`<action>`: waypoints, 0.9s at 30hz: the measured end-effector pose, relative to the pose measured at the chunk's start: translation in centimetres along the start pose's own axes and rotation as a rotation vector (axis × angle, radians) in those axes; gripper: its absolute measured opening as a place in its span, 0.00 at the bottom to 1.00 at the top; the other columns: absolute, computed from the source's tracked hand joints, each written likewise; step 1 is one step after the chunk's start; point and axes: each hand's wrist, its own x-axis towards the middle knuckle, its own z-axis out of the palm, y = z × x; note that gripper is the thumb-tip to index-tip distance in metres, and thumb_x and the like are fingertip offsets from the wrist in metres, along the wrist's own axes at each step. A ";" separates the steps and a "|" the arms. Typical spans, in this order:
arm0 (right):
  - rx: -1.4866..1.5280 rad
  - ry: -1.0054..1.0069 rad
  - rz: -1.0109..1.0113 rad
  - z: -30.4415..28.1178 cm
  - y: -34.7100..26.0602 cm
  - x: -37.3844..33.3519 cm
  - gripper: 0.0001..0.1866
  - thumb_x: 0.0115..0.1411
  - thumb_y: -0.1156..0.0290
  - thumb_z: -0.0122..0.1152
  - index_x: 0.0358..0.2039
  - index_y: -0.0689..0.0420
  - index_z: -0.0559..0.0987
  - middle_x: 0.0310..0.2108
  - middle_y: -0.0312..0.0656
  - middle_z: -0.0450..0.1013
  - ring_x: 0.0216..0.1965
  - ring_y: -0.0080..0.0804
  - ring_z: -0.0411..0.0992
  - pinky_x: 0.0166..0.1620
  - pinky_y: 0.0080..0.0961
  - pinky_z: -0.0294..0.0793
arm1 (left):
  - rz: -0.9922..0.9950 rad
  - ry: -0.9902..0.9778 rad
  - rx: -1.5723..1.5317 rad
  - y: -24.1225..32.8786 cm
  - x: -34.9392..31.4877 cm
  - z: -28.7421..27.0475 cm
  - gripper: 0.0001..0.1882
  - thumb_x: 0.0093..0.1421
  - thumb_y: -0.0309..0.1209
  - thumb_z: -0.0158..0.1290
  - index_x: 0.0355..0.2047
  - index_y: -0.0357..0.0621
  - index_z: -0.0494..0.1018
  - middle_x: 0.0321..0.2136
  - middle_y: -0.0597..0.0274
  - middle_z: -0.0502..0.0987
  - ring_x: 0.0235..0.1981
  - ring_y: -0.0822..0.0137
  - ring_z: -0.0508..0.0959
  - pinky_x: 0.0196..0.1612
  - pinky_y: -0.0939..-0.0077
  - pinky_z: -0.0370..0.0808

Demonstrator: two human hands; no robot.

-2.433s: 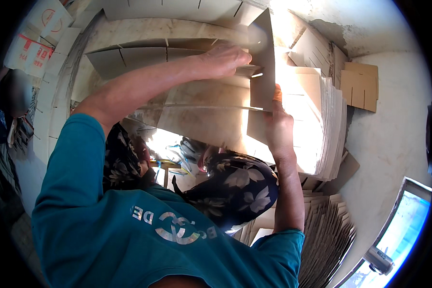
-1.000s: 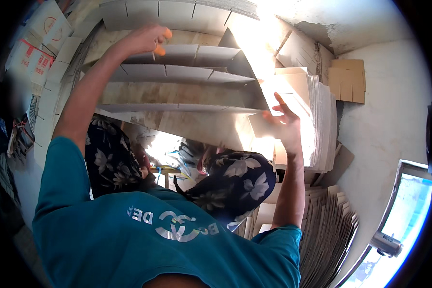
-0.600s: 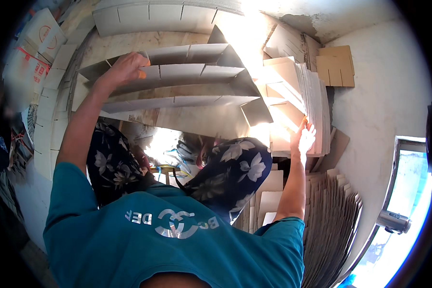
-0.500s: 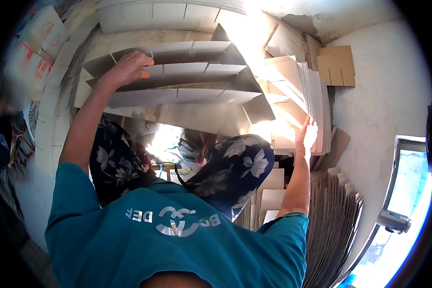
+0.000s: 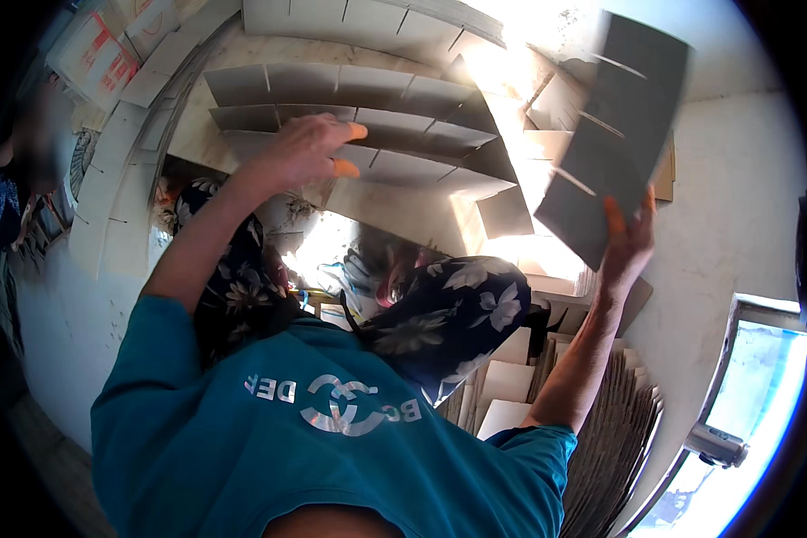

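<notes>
My right hand (image 5: 629, 238) is raised on the right, closed on the lower end of a grey slotted cardboard strip (image 5: 619, 117). The strip stands tilted, with three slits along its left edge. In front of me, a partly assembled cardboard divider (image 5: 394, 166) has long upright strips set in rows, joined by cross pieces near its right end. Over its near row hovers my left hand (image 5: 309, 152), open, thumb and forefinger apart, with orange covers on their tips. Whether it touches a strip I cannot tell.
The divider sits on a pale board (image 5: 421, 215) before my knees. More slotted cardboard (image 5: 350, 22) lies along the far side. A dense stack of cardboard sheets (image 5: 614, 430) stands at lower right. White boxes (image 5: 94, 58) are at far left, a bright window (image 5: 753, 377) at right.
My right hand has lifted a cardboard strip off the stack on the right. My left hand has let go of the divider's left end and moved right and nearer, fingers parted.
</notes>
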 end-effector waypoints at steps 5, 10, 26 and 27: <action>0.144 -0.387 0.011 5.6 -3.7 0.2 0.29 0.60 0.84 0.50 0.62 0.59 0.60 0.58 0.40 0.64 0.53 0.24 0.66 0.53 0.23 0.68 | 0.181 0.011 -0.041 -1.5 1.5 3.1 0.12 0.43 0.27 0.62 0.28 0.36 0.73 0.32 0.58 0.74 0.41 0.57 0.74 0.44 0.65 0.71; 0.276 -0.526 0.163 8.7 -3.9 0.0 0.23 0.66 0.73 0.43 0.62 0.59 0.61 0.56 0.41 0.65 0.58 0.27 0.62 0.57 0.27 0.63 | 0.197 0.013 -0.211 -3.0 2.6 4.3 0.11 0.39 0.23 0.60 0.17 0.34 0.67 0.26 0.60 0.72 0.35 0.56 0.73 0.40 0.65 0.70; 0.411 -0.601 0.170 10.6 -3.2 1.2 0.27 0.63 0.77 0.50 0.62 0.62 0.59 0.58 0.40 0.63 0.55 0.22 0.62 0.57 0.22 0.66 | 0.201 -0.027 -0.278 -2.2 3.1 5.2 0.09 0.41 0.25 0.59 0.22 0.34 0.71 0.27 0.57 0.73 0.36 0.54 0.74 0.40 0.62 0.69; 0.256 -0.640 0.000 10.6 -2.7 1.2 0.26 0.63 0.76 0.50 0.62 0.62 0.59 0.58 0.40 0.63 0.56 0.22 0.62 0.57 0.23 0.65 | 0.189 -0.043 -0.257 -2.0 3.3 5.2 0.09 0.42 0.26 0.59 0.22 0.34 0.71 0.28 0.57 0.73 0.36 0.54 0.74 0.41 0.62 0.68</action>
